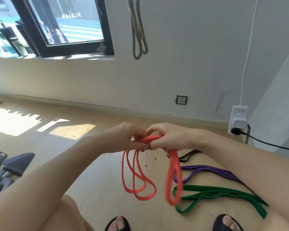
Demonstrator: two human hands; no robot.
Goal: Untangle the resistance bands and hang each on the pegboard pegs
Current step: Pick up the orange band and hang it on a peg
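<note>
We see the left hand [130, 139] and right hand [170, 139] meet, fingers [151, 146] of both grasping the orange band [147, 139] bunched between them; its loops dangle below the fingers; the purple band [207, 172] and green band [223, 195] lie on the floor [98, 172] lower right; the plug adapter [238, 120] carries writing too small to read.

4 floor/hand bands [141, 179]: orange, purple, green, black; 1 grey hung.
</note>
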